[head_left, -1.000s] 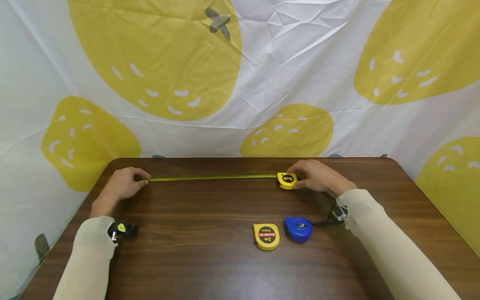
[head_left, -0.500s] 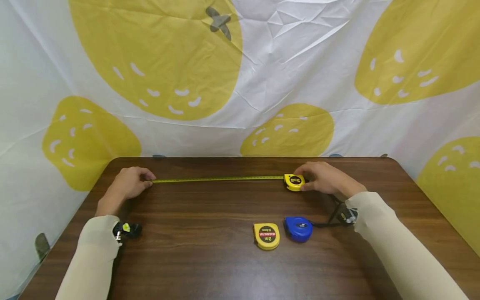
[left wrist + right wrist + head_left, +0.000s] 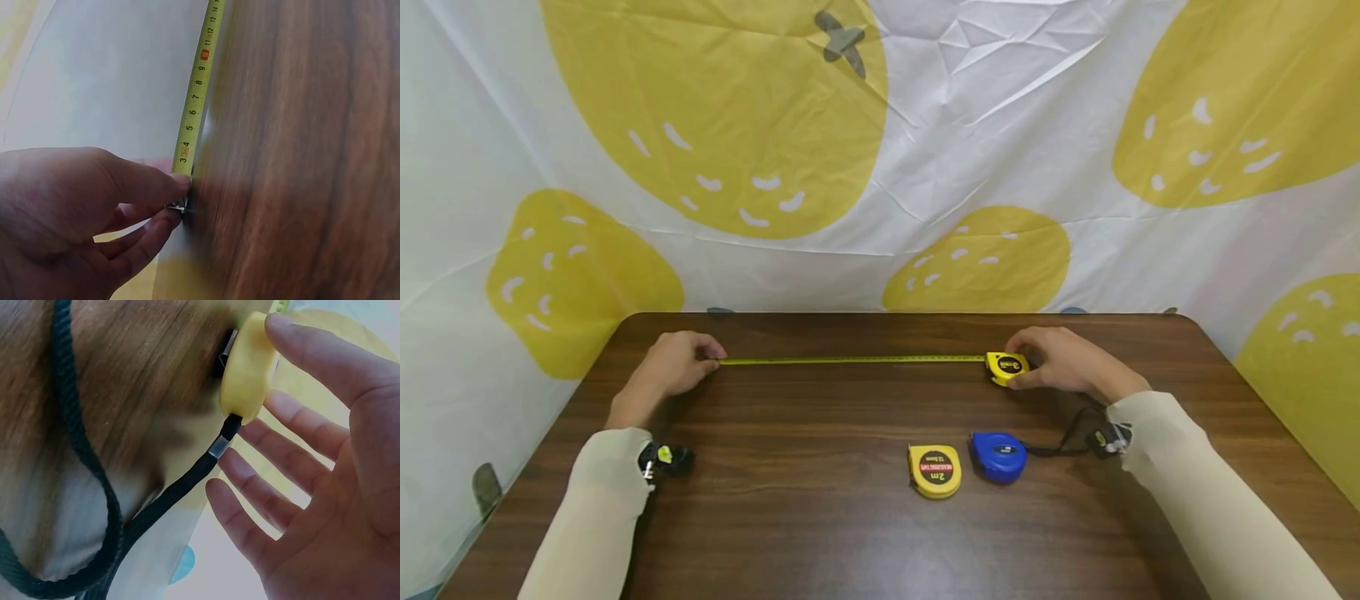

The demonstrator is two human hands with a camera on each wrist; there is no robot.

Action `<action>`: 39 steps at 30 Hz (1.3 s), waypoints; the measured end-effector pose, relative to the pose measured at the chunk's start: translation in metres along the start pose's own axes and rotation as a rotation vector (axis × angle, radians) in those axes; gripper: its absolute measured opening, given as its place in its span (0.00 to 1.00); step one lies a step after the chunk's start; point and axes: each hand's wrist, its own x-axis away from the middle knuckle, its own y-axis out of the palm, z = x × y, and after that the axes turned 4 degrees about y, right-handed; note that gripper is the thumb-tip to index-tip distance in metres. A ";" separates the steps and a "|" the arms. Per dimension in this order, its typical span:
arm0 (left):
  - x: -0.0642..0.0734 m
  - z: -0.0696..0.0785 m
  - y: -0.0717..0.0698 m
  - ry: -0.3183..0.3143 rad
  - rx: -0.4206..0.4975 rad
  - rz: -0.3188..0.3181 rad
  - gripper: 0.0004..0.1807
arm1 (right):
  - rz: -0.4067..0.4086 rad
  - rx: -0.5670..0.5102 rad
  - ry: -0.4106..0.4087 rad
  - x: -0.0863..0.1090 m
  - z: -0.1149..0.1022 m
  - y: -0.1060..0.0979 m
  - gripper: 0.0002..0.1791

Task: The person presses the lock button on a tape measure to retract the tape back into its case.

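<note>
A yellow tape measure [image 3: 1007, 367] marked with a 3 is gripped between the thumb and fingers of my right hand [image 3: 1060, 360]. Its yellow blade [image 3: 850, 360] stretches left in a straight line near the table's back edge. My left hand [image 3: 673, 365] pinches the blade's hooked end. In the left wrist view, the blade's numbers run from about 3 up past 14, and the metal hook [image 3: 178, 204] shows at the fingertips. From the case [image 3: 247, 369] in the right wrist view hangs a black strap [image 3: 178, 487], below the right hand's loose lower fingers.
A yellow 2m tape measure [image 3: 935, 472] lies toward the front of the brown wooden table [image 3: 760, 500]. Beside it is a blue tape measure [image 3: 997, 457] with a black cord. Behind stands a white cloth [image 3: 790, 283] with yellow fruit prints.
Both hands have shifted right along the table's back, carrying the stretched tape measure with them. The blade stays extended throughout. The other two tape measures have not moved.
</note>
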 end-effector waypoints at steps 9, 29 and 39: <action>-0.003 0.010 0.007 0.056 0.015 -0.005 0.04 | 0.018 -0.056 0.058 0.012 0.013 0.002 0.30; -0.009 0.032 0.015 0.126 0.042 -0.022 0.04 | 0.044 -0.107 0.064 0.030 0.030 0.004 0.34; -0.010 0.041 0.018 0.128 0.051 -0.051 0.05 | 0.032 -0.108 0.074 0.039 0.034 0.003 0.34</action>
